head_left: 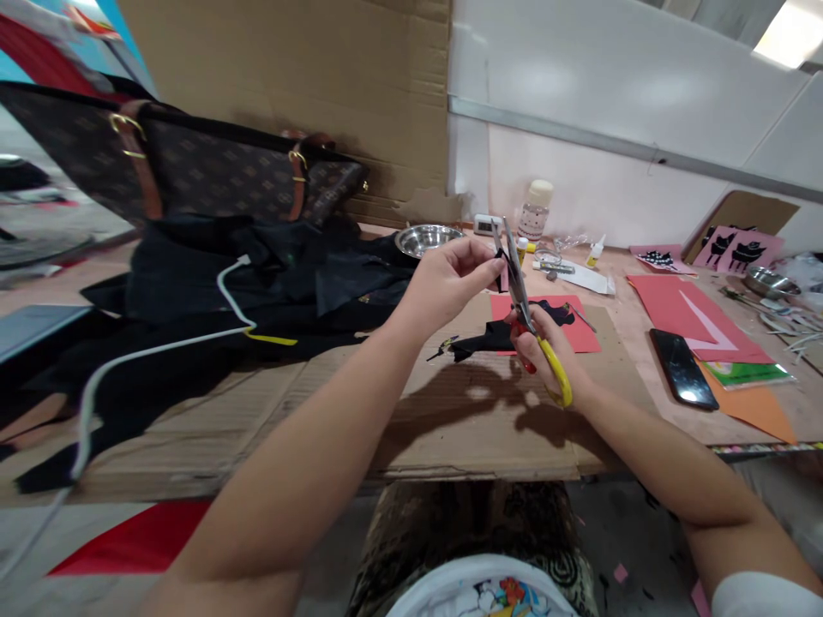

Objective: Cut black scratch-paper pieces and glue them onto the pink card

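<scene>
As I look down through the head camera, my left hand (450, 278) is raised above the cardboard (321, 403) that covers the table. Its thumb and fingertips are pinched together on a small scrap of black paper (500, 270), which sits in the air right against the scissors (522, 308). My right hand (546, 351) is closed through the yellow loops. The blades point up and away from me and stand a little apart at the tips. I cannot tell whether the scrap is already between them or only touching one blade. I judge the cut goes best with the paper fed deep towards the pivot, where the blades bite cleanly, and with short snips. For a curve I would turn the scrap with the left hand and not swing the scissors. The left fingertips are very near the edges, so I would grip the scrap by its far side and leave the cutting line free. Directly below the hands a red sheet (582, 330) lies flat with a larger black cut-out (479, 343) on it and partly over its near edge. A phone (682, 368) lies well to the right. A steel bowl (428, 238) and a bottle (536, 210) stand behind, and a brown bag (212, 171) and a white cable (160, 347) are to the left.
</scene>
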`<state>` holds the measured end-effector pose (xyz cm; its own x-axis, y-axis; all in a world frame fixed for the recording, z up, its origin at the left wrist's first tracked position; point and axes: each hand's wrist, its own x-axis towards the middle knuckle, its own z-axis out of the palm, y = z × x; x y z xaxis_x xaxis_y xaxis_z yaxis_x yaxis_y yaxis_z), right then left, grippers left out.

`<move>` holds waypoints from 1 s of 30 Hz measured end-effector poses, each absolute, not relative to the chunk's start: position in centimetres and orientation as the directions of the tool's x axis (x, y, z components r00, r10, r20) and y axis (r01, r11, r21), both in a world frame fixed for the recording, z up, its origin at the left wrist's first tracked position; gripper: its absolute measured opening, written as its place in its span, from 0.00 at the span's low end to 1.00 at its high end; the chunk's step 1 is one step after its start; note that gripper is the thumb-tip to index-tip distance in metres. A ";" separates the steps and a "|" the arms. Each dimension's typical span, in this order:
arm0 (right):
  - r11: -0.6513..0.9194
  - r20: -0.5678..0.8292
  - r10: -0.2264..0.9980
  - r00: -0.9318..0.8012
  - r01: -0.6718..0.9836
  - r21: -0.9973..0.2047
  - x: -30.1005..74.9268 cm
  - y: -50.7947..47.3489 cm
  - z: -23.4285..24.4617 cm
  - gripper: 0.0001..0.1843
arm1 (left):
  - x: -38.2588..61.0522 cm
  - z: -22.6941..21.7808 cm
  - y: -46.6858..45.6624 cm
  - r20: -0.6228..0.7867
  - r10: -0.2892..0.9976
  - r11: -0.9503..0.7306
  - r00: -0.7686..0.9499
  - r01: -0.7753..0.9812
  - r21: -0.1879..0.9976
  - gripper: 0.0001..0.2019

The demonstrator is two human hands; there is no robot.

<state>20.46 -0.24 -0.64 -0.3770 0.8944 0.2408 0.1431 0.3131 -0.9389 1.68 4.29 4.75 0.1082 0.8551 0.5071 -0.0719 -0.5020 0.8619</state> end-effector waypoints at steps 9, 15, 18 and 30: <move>0.317 0.247 0.891 -0.380 0.133 -0.939 20.5 -0.2 -0.2 0.30 | 1.0 5.0 4.4 0.505 0.843 -0.513 0.185 -0.004 0.858 0.12; 0.302 0.237 0.897 -0.374 0.126 -0.945 20.5 -0.2 -0.1 0.28 | 0.9 4.9 4.5 0.502 0.840 -0.518 0.203 0.031 0.855 0.11; 0.298 0.231 0.900 -0.370 0.133 -0.945 20.4 -0.2 -0.1 0.28 | 0.9 5.0 4.5 0.493 0.845 -0.510 0.206 0.036 0.859 0.12; 0.253 0.197 0.920 -0.338 0.133 -0.958 20.1 -0.4 0.0 0.25 | 0.9 4.6 4.7 0.509 0.840 -0.526 0.188 0.049 0.849 0.08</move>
<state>20.13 -0.41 0.05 -0.3379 0.9204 0.1966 0.1329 0.2534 -0.9582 0.94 4.66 4.62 0.1880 0.8397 0.5094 0.0491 -0.5260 0.8490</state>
